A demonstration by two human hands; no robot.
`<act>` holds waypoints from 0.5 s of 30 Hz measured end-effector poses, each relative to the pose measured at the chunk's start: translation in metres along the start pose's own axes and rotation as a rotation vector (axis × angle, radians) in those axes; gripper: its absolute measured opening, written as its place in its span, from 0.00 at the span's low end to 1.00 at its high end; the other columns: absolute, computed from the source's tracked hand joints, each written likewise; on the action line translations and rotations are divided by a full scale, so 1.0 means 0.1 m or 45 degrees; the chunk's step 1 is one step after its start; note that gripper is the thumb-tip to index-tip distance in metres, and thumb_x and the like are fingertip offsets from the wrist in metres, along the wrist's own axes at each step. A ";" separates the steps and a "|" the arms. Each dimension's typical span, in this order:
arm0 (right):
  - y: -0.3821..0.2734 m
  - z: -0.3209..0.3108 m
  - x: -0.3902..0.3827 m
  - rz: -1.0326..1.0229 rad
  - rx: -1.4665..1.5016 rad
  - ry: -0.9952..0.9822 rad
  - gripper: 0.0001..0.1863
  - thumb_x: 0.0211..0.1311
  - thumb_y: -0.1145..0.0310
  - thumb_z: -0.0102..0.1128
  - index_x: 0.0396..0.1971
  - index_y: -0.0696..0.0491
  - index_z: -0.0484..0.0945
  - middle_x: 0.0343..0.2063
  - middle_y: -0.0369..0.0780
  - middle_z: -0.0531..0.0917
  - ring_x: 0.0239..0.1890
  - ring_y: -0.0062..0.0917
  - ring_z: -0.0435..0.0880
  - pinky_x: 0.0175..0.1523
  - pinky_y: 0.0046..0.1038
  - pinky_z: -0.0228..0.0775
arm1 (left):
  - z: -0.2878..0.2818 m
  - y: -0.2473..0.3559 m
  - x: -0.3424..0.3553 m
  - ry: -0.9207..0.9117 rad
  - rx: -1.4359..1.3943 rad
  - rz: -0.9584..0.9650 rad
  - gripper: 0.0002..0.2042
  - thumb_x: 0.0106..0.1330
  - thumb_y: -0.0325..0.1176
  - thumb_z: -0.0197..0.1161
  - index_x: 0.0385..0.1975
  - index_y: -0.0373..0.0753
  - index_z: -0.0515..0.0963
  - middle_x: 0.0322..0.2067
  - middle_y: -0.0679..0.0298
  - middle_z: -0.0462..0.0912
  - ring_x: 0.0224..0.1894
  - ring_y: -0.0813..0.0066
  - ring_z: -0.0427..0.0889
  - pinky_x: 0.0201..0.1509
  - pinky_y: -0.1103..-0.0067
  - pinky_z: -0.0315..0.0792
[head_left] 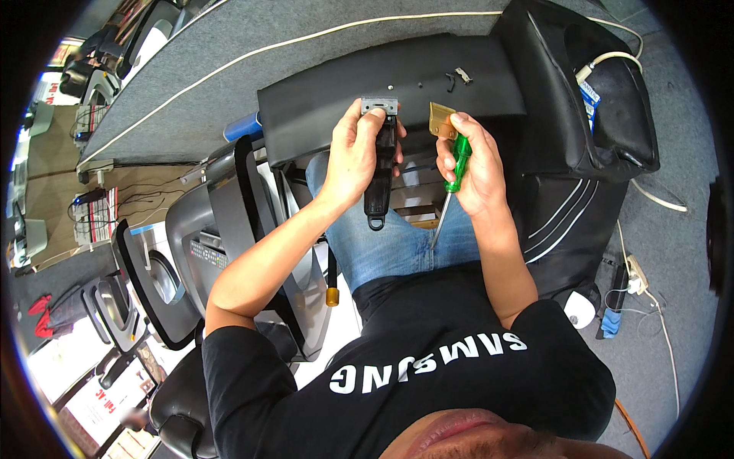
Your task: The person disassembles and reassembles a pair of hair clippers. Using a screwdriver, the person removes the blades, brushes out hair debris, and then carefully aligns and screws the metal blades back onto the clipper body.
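My left hand (353,153) is closed round a black hair clipper (380,172), its thumb near the silver blade (379,106) at the far end. A hanging loop shows at the clipper's near end. In my right hand (480,164), a gold-coloured clipper blade (441,120) is pinched between thumb and fingers. The same hand also keeps a screwdriver (460,157) by its green handle, with the metal shaft pointing back toward my lap. Both hands are above the near edge of a black padded seat (329,96). Small screws and metal pieces (463,75) lie on that seat.
A black padded armrest (535,84) stands at the right, with a white cable plug (585,74) and a blue packet (589,103) on it. Salon chairs (222,222) stand at the left. White cables (306,30) run along the grey carpet. A power socket (636,275) lies at the right.
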State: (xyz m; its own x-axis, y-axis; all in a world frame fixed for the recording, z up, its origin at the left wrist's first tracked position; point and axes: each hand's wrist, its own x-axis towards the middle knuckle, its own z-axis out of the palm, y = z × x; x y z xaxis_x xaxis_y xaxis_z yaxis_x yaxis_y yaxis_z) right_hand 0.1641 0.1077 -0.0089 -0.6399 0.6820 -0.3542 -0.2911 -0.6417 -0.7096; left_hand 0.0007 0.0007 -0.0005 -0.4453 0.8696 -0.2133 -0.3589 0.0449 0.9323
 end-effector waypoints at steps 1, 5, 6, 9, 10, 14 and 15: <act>0.00 0.01 0.00 0.002 -0.002 0.001 0.11 0.71 0.62 0.63 0.41 0.54 0.76 0.26 0.37 0.79 0.18 0.17 0.76 0.19 0.19 0.64 | 0.00 0.00 0.00 0.000 0.002 0.002 0.18 0.80 0.41 0.46 0.54 0.32 0.73 0.35 0.57 0.82 0.24 0.74 0.81 0.23 0.76 0.79; 0.01 0.02 -0.01 -0.009 0.009 -0.008 0.10 0.71 0.63 0.63 0.41 0.54 0.77 0.26 0.37 0.79 0.18 0.16 0.76 0.19 0.19 0.64 | 0.01 0.00 0.00 -0.003 0.000 0.007 0.18 0.80 0.41 0.46 0.55 0.32 0.73 0.34 0.57 0.82 0.24 0.74 0.81 0.23 0.77 0.79; 0.01 0.02 -0.01 -0.012 0.011 -0.008 0.10 0.71 0.63 0.63 0.40 0.54 0.77 0.26 0.37 0.79 0.18 0.16 0.76 0.19 0.19 0.64 | 0.01 0.01 -0.01 -0.002 -0.001 0.003 0.18 0.80 0.41 0.46 0.55 0.32 0.73 0.34 0.57 0.82 0.24 0.74 0.81 0.23 0.77 0.79; 0.00 0.02 -0.01 -0.015 0.010 -0.010 0.10 0.71 0.63 0.62 0.40 0.54 0.77 0.25 0.36 0.79 0.17 0.16 0.76 0.19 0.19 0.64 | 0.01 0.02 -0.01 0.001 -0.004 -0.007 0.17 0.80 0.40 0.47 0.55 0.32 0.73 0.34 0.57 0.82 0.24 0.74 0.81 0.23 0.77 0.79; 0.00 0.02 -0.01 -0.012 0.007 -0.010 0.10 0.71 0.63 0.62 0.40 0.54 0.77 0.25 0.36 0.79 0.17 0.16 0.76 0.19 0.19 0.65 | 0.01 0.01 0.00 0.000 -0.006 -0.008 0.17 0.80 0.40 0.47 0.55 0.32 0.73 0.34 0.57 0.82 0.24 0.74 0.81 0.23 0.77 0.79; 0.01 0.02 -0.02 0.001 0.002 0.009 0.10 0.72 0.62 0.62 0.39 0.54 0.77 0.25 0.36 0.79 0.17 0.16 0.76 0.19 0.19 0.65 | 0.01 0.00 0.00 -0.014 -0.005 -0.005 0.17 0.80 0.39 0.47 0.55 0.32 0.73 0.35 0.57 0.82 0.24 0.74 0.81 0.23 0.77 0.79; 0.01 0.02 -0.02 -0.003 0.001 -0.001 0.10 0.72 0.62 0.62 0.39 0.54 0.77 0.25 0.36 0.79 0.17 0.16 0.76 0.19 0.19 0.65 | 0.01 0.00 0.00 -0.010 -0.002 -0.003 0.17 0.80 0.39 0.47 0.55 0.32 0.73 0.35 0.57 0.82 0.24 0.74 0.81 0.23 0.77 0.79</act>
State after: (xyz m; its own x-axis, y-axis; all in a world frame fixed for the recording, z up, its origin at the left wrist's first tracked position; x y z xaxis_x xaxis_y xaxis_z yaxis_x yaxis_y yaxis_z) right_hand 0.1634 0.1054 -0.0078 -0.6399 0.6833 -0.3517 -0.2932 -0.6401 -0.7102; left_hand 0.0012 0.0013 -0.0003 -0.4381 0.8734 -0.2129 -0.3613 0.0458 0.9313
